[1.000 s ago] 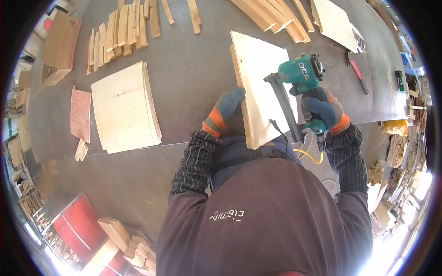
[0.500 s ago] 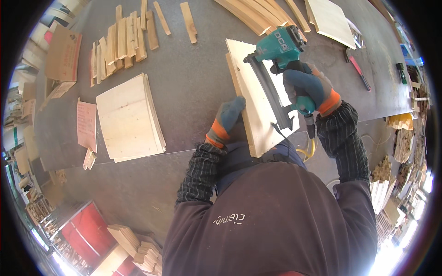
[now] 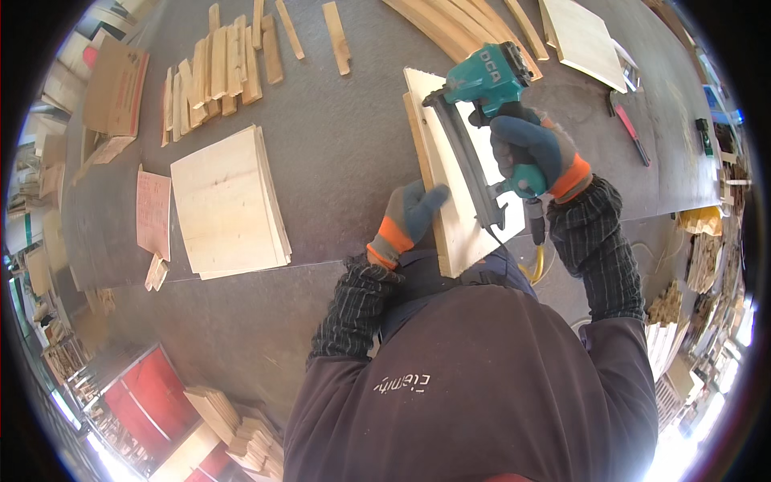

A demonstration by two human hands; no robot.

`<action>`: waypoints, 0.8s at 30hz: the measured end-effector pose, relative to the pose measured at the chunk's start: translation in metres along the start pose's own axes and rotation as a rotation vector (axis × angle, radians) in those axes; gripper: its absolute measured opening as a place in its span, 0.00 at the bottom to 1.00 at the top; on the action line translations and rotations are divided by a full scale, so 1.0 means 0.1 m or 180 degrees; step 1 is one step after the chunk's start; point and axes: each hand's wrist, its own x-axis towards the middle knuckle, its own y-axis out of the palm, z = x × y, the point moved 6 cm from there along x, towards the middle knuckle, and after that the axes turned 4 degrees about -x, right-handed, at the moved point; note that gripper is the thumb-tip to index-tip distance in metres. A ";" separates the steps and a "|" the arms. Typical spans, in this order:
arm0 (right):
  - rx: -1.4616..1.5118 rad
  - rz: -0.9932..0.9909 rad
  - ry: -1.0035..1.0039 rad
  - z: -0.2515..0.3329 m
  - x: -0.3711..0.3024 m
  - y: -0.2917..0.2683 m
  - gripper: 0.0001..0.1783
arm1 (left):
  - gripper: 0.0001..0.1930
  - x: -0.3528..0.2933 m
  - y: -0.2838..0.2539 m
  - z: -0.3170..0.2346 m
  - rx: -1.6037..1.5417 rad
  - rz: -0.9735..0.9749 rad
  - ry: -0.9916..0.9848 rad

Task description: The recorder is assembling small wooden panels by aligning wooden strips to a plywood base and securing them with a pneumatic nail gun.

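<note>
My right hand [image 3: 544,154], in a blue-grey and orange glove, is wrapped round the handle of a teal nail gun [image 3: 487,75]. The gun's long dark magazine lies across the face of a pale wooden panel [image 3: 468,243], its nose near the panel's far left edge. A wooden strip [image 3: 424,157] runs along the panel's left side. Gloved the same way, my left hand [image 3: 409,212] grips that side, thumb over the panel's face and the other fingers hidden. The panel stands tilted at the table's near edge, close to my body.
On the table [image 3: 345,128] lie stacked square panels [image 3: 225,201], a written pink card [image 3: 153,210], several short wooden strips [image 3: 217,68] and longer slats [image 3: 438,28]. A red-handled hammer [image 3: 630,132] lies to the right. A cardboard box [image 3: 116,92] stands far left. A yellow hose [image 3: 538,265] hangs below.
My left hand has shifted slightly right and down along the panel's edge, its thumb now lying over the face. The nail gun has moved slightly left across the panel.
</note>
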 end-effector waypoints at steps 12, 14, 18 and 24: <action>-0.0031 -0.0025 0.0140 -0.05 0.02 0.00 0.13 | 0.25 0.02 -0.02 0.13 0.0303 -0.0122 -0.0231; -0.0081 0.0018 0.0153 -0.08 0.04 0.01 0.13 | 0.26 0.17 -0.12 0.44 0.0319 -0.0147 -0.0195; -0.0183 -0.0232 0.0166 -0.18 0.12 -0.03 0.13 | 0.30 0.77 -0.36 1.10 -0.0123 -0.0404 -0.0252; -0.0313 -0.0373 0.0248 -0.56 0.38 -0.07 0.12 | 0.29 0.78 -0.83 1.03 0.1391 -0.0526 -0.1070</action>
